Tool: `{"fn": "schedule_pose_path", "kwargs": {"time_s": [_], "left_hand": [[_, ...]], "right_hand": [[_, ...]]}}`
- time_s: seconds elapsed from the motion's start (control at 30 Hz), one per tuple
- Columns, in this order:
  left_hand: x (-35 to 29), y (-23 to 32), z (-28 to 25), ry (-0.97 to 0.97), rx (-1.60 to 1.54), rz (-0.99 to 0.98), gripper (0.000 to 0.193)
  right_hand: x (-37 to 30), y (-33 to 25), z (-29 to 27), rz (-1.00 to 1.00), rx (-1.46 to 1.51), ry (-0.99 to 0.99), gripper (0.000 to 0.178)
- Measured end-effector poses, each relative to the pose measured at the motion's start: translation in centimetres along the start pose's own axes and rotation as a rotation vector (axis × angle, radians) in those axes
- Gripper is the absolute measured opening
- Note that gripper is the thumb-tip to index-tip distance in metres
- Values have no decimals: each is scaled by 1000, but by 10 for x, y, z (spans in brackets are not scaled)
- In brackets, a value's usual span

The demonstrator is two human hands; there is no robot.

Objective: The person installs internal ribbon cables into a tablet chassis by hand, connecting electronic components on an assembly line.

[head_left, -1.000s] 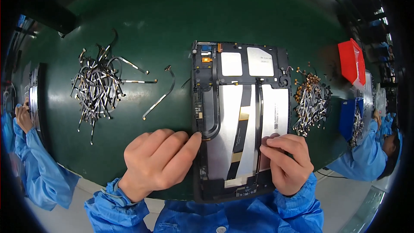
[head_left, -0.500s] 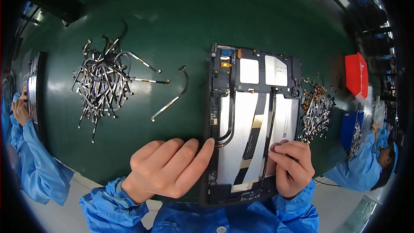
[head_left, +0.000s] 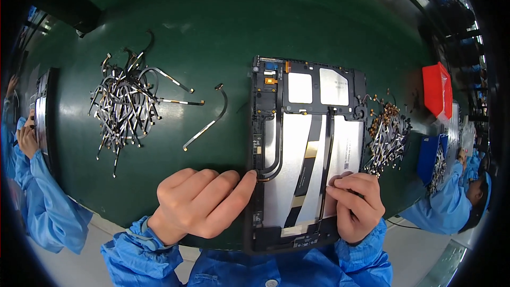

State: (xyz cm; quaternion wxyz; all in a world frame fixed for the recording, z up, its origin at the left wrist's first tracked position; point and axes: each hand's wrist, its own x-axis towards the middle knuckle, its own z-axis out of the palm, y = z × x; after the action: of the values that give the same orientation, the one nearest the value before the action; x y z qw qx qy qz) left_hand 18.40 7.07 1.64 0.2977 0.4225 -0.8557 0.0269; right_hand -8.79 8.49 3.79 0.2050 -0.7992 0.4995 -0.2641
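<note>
An opened tablet [head_left: 348,127] with silver battery panels lies before me, its lower end near my body. At its left edge, my left hand [head_left: 204,202] is closed, fingers curled, the fingertips on the end of a black flat flex cable [head_left: 279,138] that curves down inside the frame. My right hand [head_left: 358,204] rests over the lower right of the battery, thumb and fingers pinched together. Its fingertips touch or nearly touch a narrow black strip [head_left: 327,154]; whatever they hold is hidden. One loose flex cable [head_left: 204,132] lies left of the tablet.
A heap of flex cables [head_left: 125,106] lies on the green table [head_left: 212,21] at left. Right of the tablet is another pile of small cables [head_left: 390,138], near a red bin [head_left: 437,93] and a blue bin [head_left: 429,159]. Co-workers in blue sleeves [head_left: 53,196] sit on both sides.
The tablet has shifted slightly to the left, and both hands have moved a little with it. The left fingertips remain at the cable end.
</note>
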Motion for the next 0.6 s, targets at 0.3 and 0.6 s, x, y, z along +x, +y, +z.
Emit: {"fn": "schedule_pose_path", "kwargs": {"time_s": [0.3, 0.6], "left_hand": [[-1, -1, -3, -40, 76, 54, 31], [-2, 2, -5, -53, 93, 67, 32]], "right_hand": [[0, 2, 5, 8, 27, 13, 30], [0, 1, 0, -5, 4, 6, 29]]}}
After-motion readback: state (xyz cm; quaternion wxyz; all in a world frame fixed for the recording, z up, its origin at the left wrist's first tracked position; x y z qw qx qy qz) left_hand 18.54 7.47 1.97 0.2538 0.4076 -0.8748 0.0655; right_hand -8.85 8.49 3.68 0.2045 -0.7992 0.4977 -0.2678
